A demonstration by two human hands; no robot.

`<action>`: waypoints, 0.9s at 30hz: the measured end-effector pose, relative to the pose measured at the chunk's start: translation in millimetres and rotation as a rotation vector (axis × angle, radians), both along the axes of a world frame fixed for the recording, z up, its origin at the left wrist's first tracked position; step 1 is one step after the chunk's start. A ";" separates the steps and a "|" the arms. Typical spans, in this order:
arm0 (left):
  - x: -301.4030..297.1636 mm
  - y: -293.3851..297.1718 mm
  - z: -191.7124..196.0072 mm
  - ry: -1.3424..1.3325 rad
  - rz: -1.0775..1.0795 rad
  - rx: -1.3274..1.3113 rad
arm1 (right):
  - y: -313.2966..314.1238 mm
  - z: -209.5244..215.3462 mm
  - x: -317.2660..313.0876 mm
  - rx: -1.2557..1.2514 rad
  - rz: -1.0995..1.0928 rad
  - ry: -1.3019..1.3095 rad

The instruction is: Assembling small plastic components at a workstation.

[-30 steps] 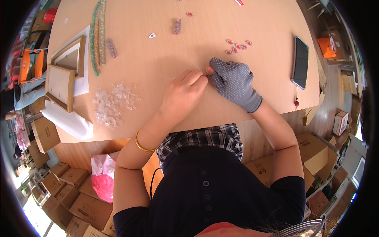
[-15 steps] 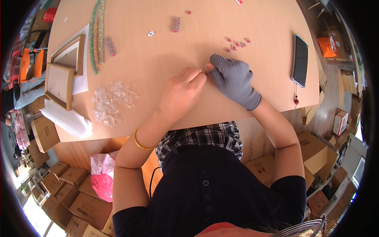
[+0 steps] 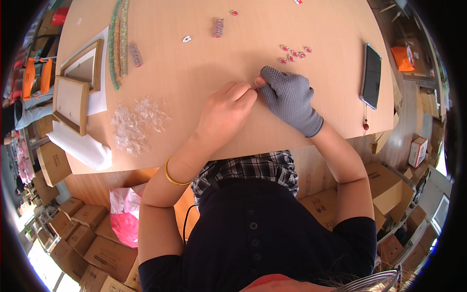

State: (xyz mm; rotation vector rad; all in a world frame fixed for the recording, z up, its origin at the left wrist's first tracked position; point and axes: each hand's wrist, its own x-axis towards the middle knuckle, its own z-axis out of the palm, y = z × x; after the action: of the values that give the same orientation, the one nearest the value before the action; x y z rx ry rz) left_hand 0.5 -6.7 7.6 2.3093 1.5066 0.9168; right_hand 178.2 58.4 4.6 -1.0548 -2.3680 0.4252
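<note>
My bare left hand (image 3: pixel 226 111) is closed in a pinch over the table, its fingertips touching those of my right hand. On my right hand (image 3: pixel 288 99) is a grey dotted glove that leaves a fingertip bare; it too is pinched closed. Whatever sits between the fingertips is tiny and mostly hidden, with a reddish speck showing. Beyond the right hand lie several small red-and-silver oval pieces (image 3: pixel 295 53). Farther off are a stack of similar pieces (image 3: pixel 218 27), a single red piece (image 3: pixel 234 13) and a small white piece (image 3: pixel 187 39).
At left lie a pile of clear plastic bits (image 3: pixel 138 126), strings of coloured rings (image 3: pixel 116 48), another small stack (image 3: pixel 135 55), wooden frames (image 3: pixel 71 104) and a white cloth roll (image 3: pixel 80 147). A phone (image 3: pixel 371 76) lies at right. Cardboard boxes (image 3: pixel 111 258) stand on the floor.
Both hands stay pinched together at nearly the same spot. A reddish speck now shows between the fingertips. The whole view has shifted slightly.
</note>
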 end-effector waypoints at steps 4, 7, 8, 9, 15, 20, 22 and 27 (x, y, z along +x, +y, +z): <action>2.1 -0.8 -0.6 0.001 0.013 0.030 | -0.7 4.7 -2.5 -0.009 0.006 0.005; 3.5 -2.3 -0.3 -0.002 0.026 0.017 | -0.7 8.5 -2.0 -0.071 -0.008 -0.002; 4.1 -2.6 0.0 -0.004 0.029 0.005 | -0.3 9.0 -1.2 -0.073 0.000 -0.009; 4.1 -2.6 -0.4 -0.004 0.030 0.006 | 0.2 9.3 -1.0 -0.074 0.008 -0.015; 2.0 -0.7 -4.8 -0.089 0.015 0.019 | -2.5 6.1 -0.6 -0.156 -0.053 0.128; 2.5 0.1 -3.9 -0.068 0.006 0.019 | -1.0 -1.3 0.9 -0.101 -0.034 0.087; 2.5 0.0 -3.3 -0.058 0.008 0.015 | -0.4 0.1 1.1 -0.094 -0.027 0.079; 1.7 1.0 0.1 -0.026 0.019 0.033 | 2.9 5.3 5.3 -0.199 -0.001 0.188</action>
State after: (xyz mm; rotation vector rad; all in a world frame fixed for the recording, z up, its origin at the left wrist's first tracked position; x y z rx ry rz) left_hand 2.2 -5.7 7.7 2.3001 1.5170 0.9803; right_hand 183.5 61.3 9.8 -1.0530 -2.1926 0.7393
